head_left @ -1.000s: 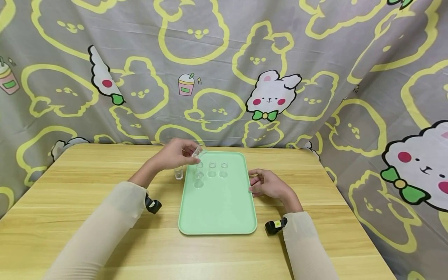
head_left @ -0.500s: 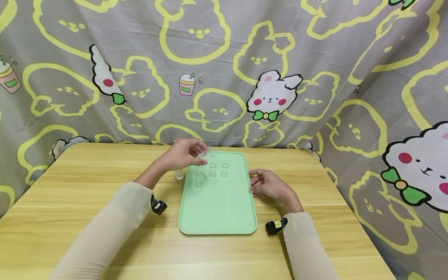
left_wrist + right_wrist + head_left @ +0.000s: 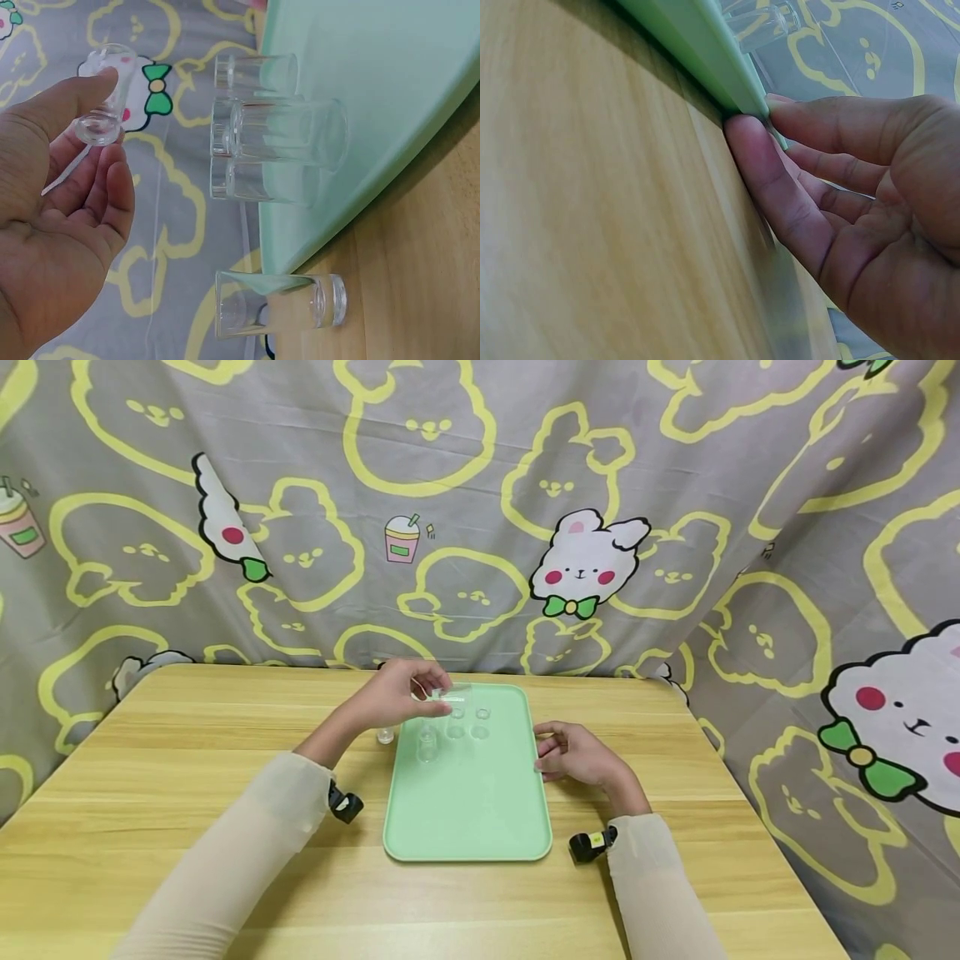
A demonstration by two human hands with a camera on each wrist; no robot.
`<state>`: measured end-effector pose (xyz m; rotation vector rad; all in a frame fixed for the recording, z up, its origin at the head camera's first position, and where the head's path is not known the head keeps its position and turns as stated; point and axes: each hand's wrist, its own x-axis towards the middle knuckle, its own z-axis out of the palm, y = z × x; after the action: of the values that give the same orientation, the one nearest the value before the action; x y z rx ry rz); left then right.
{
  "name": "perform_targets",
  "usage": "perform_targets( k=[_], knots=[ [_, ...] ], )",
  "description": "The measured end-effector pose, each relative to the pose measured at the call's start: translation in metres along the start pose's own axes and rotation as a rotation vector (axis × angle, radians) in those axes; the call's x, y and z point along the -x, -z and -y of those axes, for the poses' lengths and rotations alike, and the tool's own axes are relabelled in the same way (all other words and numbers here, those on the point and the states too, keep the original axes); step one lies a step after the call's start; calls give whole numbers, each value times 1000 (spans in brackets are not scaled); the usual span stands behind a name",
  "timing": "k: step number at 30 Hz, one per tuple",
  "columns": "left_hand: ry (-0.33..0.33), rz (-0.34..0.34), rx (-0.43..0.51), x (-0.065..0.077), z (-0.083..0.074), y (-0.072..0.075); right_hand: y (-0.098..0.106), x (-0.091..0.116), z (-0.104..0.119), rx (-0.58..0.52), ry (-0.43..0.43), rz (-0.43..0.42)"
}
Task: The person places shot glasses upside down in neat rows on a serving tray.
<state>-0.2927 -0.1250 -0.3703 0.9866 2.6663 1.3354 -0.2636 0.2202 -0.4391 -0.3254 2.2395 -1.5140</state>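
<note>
My left hand (image 3: 397, 695) pinches a small clear shot glass (image 3: 109, 94) between thumb and fingers, above the far left part of the light green tray (image 3: 472, 810). In the head view this glass looks tipped on its side, partly covered by the fingers. Several like shot glasses (image 3: 427, 747) stand upside down on the tray, thick bases up. Another shot glass (image 3: 319, 304) stands upright on the table, just left of the tray. At the tray's right edge, my right hand (image 3: 573, 753) grips the rim between thumb and fingers.
The tray lies on a wooden table (image 3: 225, 718). A grey curtain (image 3: 450, 518) with yellow cartoon outlines hangs behind the table's far edge and along its right side. Each wrist carries a small black camera (image 3: 588, 847).
My left hand has moved rightward over the tray with the shot glass, which has tipped further over toward the horizontal. My right hand stays at the tray's rim.
</note>
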Motion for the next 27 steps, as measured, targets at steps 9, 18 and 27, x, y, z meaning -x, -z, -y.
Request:
perform_targets(
  k=[9,18,27],
  knots=[
    [9,35,1,1,-2,-5,2,0,-1,2,-3,2],
    [21,86,-41,0,-7,-14,1,0,-1,-3,-3,-3],
    [5,114,-50,0,-6,-23,1,0,0,-2,-6,5]
  ],
)
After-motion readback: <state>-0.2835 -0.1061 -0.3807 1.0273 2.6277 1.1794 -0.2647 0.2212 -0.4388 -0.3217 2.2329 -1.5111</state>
